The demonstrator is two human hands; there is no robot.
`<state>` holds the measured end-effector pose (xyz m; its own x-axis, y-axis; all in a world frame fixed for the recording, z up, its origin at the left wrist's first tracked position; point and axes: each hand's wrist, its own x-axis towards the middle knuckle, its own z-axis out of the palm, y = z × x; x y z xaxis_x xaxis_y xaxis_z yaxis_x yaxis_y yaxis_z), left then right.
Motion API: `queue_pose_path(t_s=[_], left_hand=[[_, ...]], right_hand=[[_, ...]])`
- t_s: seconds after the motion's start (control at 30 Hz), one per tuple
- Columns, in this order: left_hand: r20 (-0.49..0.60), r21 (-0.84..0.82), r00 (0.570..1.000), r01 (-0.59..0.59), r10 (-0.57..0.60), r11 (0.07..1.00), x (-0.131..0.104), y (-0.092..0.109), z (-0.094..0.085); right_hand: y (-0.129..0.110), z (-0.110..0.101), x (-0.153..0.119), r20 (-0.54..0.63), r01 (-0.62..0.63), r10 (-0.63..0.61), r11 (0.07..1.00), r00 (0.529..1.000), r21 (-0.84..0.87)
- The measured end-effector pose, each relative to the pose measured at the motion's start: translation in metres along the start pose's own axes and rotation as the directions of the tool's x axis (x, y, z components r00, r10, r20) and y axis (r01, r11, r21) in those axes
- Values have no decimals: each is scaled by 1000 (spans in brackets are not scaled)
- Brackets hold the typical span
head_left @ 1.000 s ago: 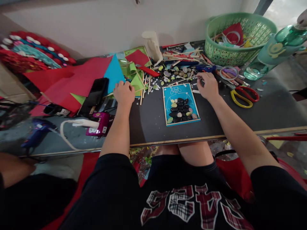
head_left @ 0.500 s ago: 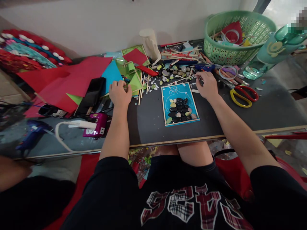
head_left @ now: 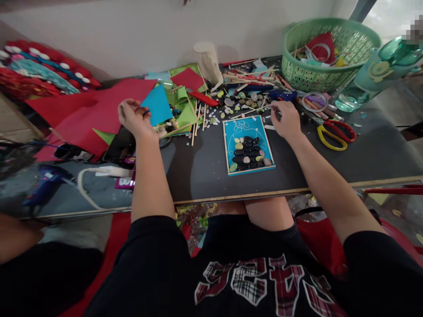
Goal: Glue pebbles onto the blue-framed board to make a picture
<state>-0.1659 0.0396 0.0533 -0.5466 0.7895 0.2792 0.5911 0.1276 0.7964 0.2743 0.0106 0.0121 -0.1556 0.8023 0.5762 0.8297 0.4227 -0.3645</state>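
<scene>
My left hand [head_left: 135,118] is raised over the red paper [head_left: 115,103] and the black phone [head_left: 120,143], its fingers closed on a small dark object [head_left: 146,112] beside the blue paper [head_left: 157,105]. On the table's right half, my right hand [head_left: 284,118] rests with curled fingers by the top right corner of a blue framed picture [head_left: 249,144]; whatever its fingertips hold is too small to name. Black and light stones cover the picture's lower part, below a white line drawing. Loose stones [head_left: 243,100] and white paper scraps lie behind it.
Red and yellow scissors [head_left: 333,135] lie right of my right hand. Behind them stand a green basket [head_left: 325,77] and a green bottle [head_left: 360,83]. A blue glue gun [head_left: 48,185] and white cable are at left, near another person's arm [head_left: 18,237].
My left hand has moved left and up from the green paper to the red paper, uncovering small stones. My right hand has stayed nearly where it was.
</scene>
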Motion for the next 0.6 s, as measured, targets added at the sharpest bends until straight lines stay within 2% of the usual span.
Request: queue_pose_path(t_s=[0.07, 0.1, 0.13, 0.17, 0.23, 0.3, 0.33, 0.37, 0.43, 0.53, 0.6], left_hand=[[-29, -221, 990, 128, -138, 967, -5, 8, -5], [-22, -280, 984, 161, -174, 947, -8, 12, -8], [0, -252, 987, 157, -163, 955, -12, 14, -12], [28, -156, 991, 136, -134, 978, -16, 16, -17], [131, 167, 988, 61, -83, 984, -25, 16, -28], [279, 485, 955, -50, -101, 873, -37, 13, -40], [335, 585, 933, -97, -131, 805, -45, 13, -44], [365, 650, 919, -138, -147, 747, -53, 12, -47], [374, 721, 921, -213, -111, 659, -69, 15, -49], [373, 757, 926, -267, -60, 596, -85, 27, -44], [367, 777, 926, -251, -92, 577, -85, 33, -38]], right_hand=[[0, 0, 0, -7, -1, 1, 1000, 1000, 6], [0, 0, 0, -9, 0, 0, 1000, 1000, 7], [0, 0, 0, -11, 2, -2, 1000, 1000, 8], [0, 0, 0, -15, 4, -4, 1000, 1000, 11], [0, 0, 0, -22, 10, -10, 1000, 1000, 18], [0, 1, 0, -22, 12, -12, 1000, 1000, 18], [0, 1, 0, -18, 11, -10, 1000, 1000, 14], [-1, 1, 0, -15, 8, -8, 1000, 1000, 9], [-2, 2, 0, -8, 0, 0, 1000, 1000, 4], [-3, 2, -1, 4, -12, 12, 1000, 1000, 15], [-2, 2, -1, 6, -18, 17, 999, 1000, 30]])
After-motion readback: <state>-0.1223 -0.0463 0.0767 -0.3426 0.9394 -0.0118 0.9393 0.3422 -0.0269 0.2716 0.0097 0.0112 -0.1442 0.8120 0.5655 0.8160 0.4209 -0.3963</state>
